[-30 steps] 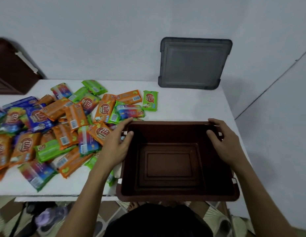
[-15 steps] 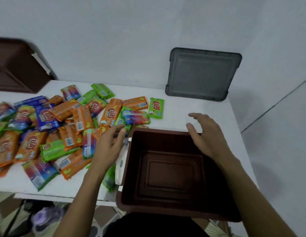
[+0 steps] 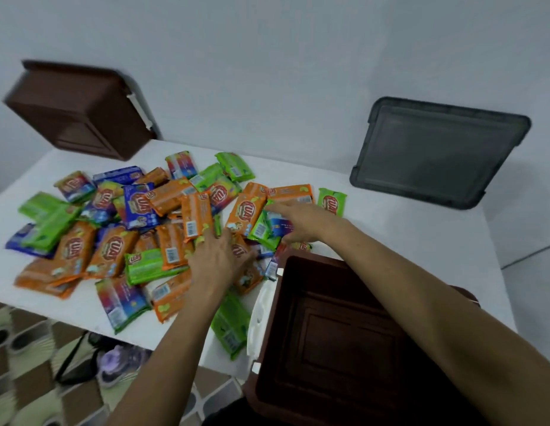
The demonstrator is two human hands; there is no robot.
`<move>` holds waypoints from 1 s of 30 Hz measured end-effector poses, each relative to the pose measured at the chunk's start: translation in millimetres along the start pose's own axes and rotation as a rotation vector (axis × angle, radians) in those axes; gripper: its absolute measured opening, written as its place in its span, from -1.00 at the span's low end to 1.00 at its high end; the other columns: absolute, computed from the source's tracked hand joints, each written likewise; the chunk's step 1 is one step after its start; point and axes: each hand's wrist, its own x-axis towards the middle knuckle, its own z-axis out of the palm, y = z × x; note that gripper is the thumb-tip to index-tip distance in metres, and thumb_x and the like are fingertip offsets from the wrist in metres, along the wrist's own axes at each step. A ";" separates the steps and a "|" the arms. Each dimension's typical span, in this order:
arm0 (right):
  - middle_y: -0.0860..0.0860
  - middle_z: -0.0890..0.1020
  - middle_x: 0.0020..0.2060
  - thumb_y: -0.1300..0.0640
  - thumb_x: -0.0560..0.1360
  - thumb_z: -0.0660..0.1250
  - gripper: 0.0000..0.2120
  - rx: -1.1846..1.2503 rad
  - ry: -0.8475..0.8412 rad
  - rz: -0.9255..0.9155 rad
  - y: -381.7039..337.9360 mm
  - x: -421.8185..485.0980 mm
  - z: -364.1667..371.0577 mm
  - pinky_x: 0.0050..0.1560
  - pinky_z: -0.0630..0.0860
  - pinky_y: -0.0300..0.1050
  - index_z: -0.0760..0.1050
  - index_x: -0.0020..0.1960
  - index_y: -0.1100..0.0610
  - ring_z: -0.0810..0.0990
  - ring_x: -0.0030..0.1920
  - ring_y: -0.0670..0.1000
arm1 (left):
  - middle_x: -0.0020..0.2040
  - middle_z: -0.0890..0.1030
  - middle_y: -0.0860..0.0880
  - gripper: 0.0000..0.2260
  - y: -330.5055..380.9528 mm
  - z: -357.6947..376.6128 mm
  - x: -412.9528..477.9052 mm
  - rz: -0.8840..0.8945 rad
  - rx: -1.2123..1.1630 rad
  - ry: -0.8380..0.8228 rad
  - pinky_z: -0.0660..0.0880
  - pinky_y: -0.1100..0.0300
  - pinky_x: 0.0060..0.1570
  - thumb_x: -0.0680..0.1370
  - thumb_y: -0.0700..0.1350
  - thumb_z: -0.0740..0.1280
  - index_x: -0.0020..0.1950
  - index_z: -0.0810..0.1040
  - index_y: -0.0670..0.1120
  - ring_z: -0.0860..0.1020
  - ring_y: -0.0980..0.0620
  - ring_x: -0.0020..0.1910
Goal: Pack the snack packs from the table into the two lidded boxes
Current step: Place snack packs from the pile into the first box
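- Left hand (image 3: 212, 259): it lies palm down on the heap of snack packs (image 3: 144, 229), fingers straight and spread, clasping none. A sweep from this flat pose may push packs away from your palm instead of gathering them.
- Right hand (image 3: 301, 222): it reaches over a blue pack (image 3: 280, 224) and a green pack (image 3: 261, 230) just beyond your left fingertips. Blur hides the thumb, so you cannot tell whether it pinches or merely rests. A loose hold on slick wrappers may shed a pack during the lift.
- Open brown box (image 3: 329, 339): it sits empty beneath your right forearm, nearer you than either hand, and appears to overhang the near edge of the table (image 3: 406, 241). Weight from the forearm on its rim could tip it off.
- Edge pack (image 3: 230, 330): this green one lies just below your left wrist, beside the box's white latch (image 3: 261, 305), and projects past the table edge. A dragging wrist may knock it to the floor.
- Second brown box (image 3: 80, 109) and dark grey lid (image 3: 436, 152): both lean at the wall, well beyond your fingertips. A jolt to the table could bring either one down.
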 end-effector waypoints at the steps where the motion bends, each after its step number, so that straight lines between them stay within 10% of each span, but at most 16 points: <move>1: 0.06 0.28 0.48 0.02 0.44 0.46 -0.17 -0.031 -0.019 -0.008 -1.2 2.6 -1.2 0.22 0.48 0.03 0.06 0.55 -0.18 0.42 0.35 0.15 | 0.21 0.44 -0.15 -0.31 -2.4 -1.8 3.8 0.017 -0.015 -0.034 0.49 0.01 -0.15 0.41 0.46 0.21 0.31 0.38 -0.01 0.56 -0.22 0.04; 8: 0.03 0.56 0.08 0.13 0.40 0.42 -0.47 0.247 0.116 0.044 11.9 -16.3 -17.1 -0.13 0.43 -0.10 0.37 0.33 -0.05 0.52 -0.02 0.09 | 0.13 0.57 -0.08 -0.71 -30.8 -27.6 21.0 0.120 -0.434 -0.332 0.56 -0.05 0.01 0.55 0.11 0.32 0.17 0.37 0.03 0.56 -0.09 0.01; 14: 0.07 0.58 0.05 0.31 0.45 0.43 -0.69 0.966 0.390 0.194 24.8 -96.6 -29.7 -0.18 0.67 -0.07 0.45 0.11 0.05 0.67 -0.02 0.02 | 0.17 0.61 -0.06 -0.68 -34.0 -53.4 -0.9 0.303 -0.782 -0.118 0.61 -0.09 -0.06 0.55 0.17 0.20 0.30 0.29 0.22 0.63 -0.02 0.02; 20: 0.03 0.58 0.09 0.39 0.52 0.28 -0.73 1.176 0.639 0.280 6.6 -184.3 -33.8 -0.12 0.67 -0.07 0.53 0.10 0.07 0.64 0.10 0.09 | 0.08 0.60 0.03 -0.80 2.3 -72.8 -26.6 0.402 -1.138 0.039 0.62 0.11 -0.27 0.59 -0.09 0.28 0.20 0.51 0.11 0.63 0.11 -0.14; 30: 0.10 0.62 0.11 0.22 0.47 0.42 -0.68 1.368 0.415 0.285 -40.5 -252.1 15.7 -0.03 0.65 -0.06 0.53 0.19 0.02 0.65 0.13 0.03 | -0.02 0.65 -0.01 -0.74 37.1 -43.1 -54.1 0.450 -1.376 -0.152 0.57 0.16 -0.26 0.60 -0.16 0.28 0.23 0.49 0.12 0.61 0.03 -0.14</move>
